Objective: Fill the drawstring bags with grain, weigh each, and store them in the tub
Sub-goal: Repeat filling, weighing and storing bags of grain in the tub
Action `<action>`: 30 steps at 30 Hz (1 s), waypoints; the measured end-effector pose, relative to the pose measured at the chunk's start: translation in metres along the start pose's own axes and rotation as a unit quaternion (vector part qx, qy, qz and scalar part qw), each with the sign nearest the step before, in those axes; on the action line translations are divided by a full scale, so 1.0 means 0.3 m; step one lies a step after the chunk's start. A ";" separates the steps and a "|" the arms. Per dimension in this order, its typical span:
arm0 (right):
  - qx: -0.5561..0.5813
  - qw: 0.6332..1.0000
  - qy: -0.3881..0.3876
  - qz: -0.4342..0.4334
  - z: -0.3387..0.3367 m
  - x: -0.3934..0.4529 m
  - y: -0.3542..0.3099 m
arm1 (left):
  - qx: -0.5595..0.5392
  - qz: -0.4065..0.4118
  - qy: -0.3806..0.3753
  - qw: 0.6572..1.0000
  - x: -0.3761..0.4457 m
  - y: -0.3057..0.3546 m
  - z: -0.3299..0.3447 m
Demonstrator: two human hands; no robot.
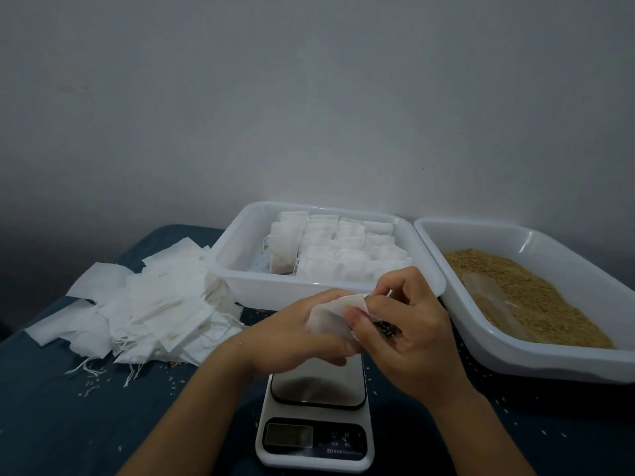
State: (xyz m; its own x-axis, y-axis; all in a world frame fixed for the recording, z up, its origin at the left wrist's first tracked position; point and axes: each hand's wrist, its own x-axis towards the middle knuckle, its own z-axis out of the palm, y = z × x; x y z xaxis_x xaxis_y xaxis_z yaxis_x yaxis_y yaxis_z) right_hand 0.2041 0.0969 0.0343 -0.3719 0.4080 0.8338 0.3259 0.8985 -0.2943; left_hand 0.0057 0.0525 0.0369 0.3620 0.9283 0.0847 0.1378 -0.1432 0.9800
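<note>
On the left of the worktop (51, 407) lies a heap of empty bags (144, 314). Above the scale (316, 407), the left hand (292, 338) cups a white drawstring bag (331, 319), while the right hand (405, 324) pinches its top edge. The bag's long axis seems to run lower left to upper right, its mouth toward the tub (323, 249). If the pinch slips, grain from the tray (529, 297) could miss the mouth and scatter.
</note>
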 end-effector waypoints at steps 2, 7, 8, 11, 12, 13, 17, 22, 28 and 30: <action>-0.008 1.000 0.003 0.014 -0.017 0.002 0.005 | 0.046 -0.009 0.023 0.999 0.042 0.019 0.008; -0.047 0.994 0.010 0.100 -0.066 -0.006 0.061 | 0.187 0.013 0.143 0.972 0.129 0.007 0.037; -0.042 0.992 0.011 0.121 -0.074 -0.009 0.069 | 0.194 0.015 0.159 0.968 0.131 -0.010 0.045; 0.010 0.989 0.000 0.147 -0.079 -0.014 0.068 | 0.246 0.023 0.179 0.952 0.109 -0.067 0.056; 0.034 0.988 -0.008 0.148 -0.076 -0.014 0.062 | 0.262 0.025 0.177 0.948 0.100 -0.079 0.056; 0.053 0.988 -0.016 0.145 -0.072 -0.013 0.055 | 0.266 0.025 0.174 0.948 0.091 -0.086 0.055; 0.091 0.980 -0.063 0.166 -0.060 -0.017 0.037 | 0.233 0.015 0.177 0.956 0.072 -0.078 0.047; 0.164 0.950 -0.135 0.230 -0.065 -0.020 0.022 | 0.018 0.010 0.062 0.998 0.041 -0.039 0.045; 0.273 0.907 -0.190 0.258 -0.091 -0.009 -0.014 | -0.221 -0.031 -0.033 0.974 0.003 0.002 0.018; 0.277 0.903 -0.218 0.244 -0.099 0.005 -0.029 | -0.184 -0.015 -0.074 0.980 0.002 0.014 0.020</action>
State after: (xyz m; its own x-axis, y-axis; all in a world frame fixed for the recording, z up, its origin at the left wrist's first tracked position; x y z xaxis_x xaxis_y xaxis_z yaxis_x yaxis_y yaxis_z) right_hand 0.2264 0.0850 0.0518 -0.6481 0.6938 0.3140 0.1031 0.4885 -0.8665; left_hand 0.0122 0.0505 0.0401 0.4957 0.8668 0.0542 -0.1814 0.0423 0.9825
